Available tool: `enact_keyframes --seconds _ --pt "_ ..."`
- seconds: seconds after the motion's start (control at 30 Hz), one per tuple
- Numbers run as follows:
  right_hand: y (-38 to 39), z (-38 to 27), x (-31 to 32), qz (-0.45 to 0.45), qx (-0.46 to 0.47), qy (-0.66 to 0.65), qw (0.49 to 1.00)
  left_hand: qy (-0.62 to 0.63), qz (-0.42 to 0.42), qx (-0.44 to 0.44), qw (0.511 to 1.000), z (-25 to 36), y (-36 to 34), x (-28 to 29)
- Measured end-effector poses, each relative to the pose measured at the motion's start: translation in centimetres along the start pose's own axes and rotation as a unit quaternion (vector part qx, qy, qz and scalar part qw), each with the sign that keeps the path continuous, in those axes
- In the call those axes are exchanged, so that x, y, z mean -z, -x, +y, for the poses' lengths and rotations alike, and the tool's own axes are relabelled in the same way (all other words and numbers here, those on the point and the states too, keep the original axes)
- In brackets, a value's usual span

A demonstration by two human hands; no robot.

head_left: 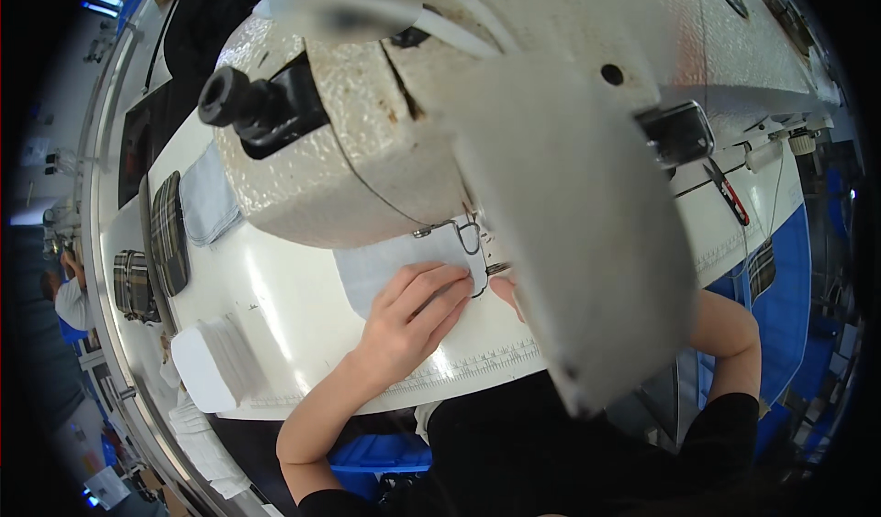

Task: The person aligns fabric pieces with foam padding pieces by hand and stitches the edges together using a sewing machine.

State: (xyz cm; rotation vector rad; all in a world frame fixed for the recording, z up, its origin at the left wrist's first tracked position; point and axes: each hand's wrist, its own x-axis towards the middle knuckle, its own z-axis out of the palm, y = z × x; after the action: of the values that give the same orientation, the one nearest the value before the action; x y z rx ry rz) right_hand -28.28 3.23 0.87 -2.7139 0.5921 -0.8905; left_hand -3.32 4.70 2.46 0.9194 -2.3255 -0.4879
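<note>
A pale blue-grey fabric piece (362, 269) with a rounded corner lies flat under the head of a sewing machine (321, 187). My left hand (408, 320) rests on this piece, fingers stretched out and lying flat near its right edge. Just past those fingertips is the needle area, with a bent wire guide (468, 237) above it. Of my right hand (507, 299) only a fingertip or thumb shows, right of the fabric edge. A blurred grey part of the machine covers the rest, so I cannot see whether it holds anything.
Folded blue-grey pieces (207, 196) and plaid fabric (169, 233) lie at the left. A stack of white pieces (204, 370) stands near the table's front left. Red-handled snips (730, 196) lie at the right, above a blue bin (791, 306). Another person (73, 306) is far left.
</note>
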Motion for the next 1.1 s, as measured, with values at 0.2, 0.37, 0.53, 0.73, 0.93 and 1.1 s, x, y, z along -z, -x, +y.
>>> enact_keyframes --seconds 0.2,0.37,0.53,0.73,0.93,1.1 --pt "0.0 -0.2 -0.3 0.0 0.011 0.01 1.0 -0.048 -0.038 0.004 0.998 -0.5 1.8 0.0" --pt "0.0 -0.2 -0.1 0.003 0.008 0.003 1.0 -0.011 -0.036 0.039 0.999 -0.3 1.1 0.0" --pt "-0.1 0.2 -0.2 0.027 0.001 -0.002 1.0 0.033 -0.074 0.051 0.995 -0.9 0.9 1.1" --pt "-1.0 1.5 -0.2 0.006 0.016 0.007 1.0 0.006 -0.129 0.032 0.991 -1.7 1.0 1.3" --pt "-1.0 3.5 -0.8 -0.042 0.028 0.004 0.999 -0.024 -0.138 -0.035 0.99 -3.7 0.6 1.6" --pt "-0.4 5.7 -3.9 0.067 -0.016 0.049 0.996 0.058 -0.185 0.154 0.969 -6.4 0.5 1.0"
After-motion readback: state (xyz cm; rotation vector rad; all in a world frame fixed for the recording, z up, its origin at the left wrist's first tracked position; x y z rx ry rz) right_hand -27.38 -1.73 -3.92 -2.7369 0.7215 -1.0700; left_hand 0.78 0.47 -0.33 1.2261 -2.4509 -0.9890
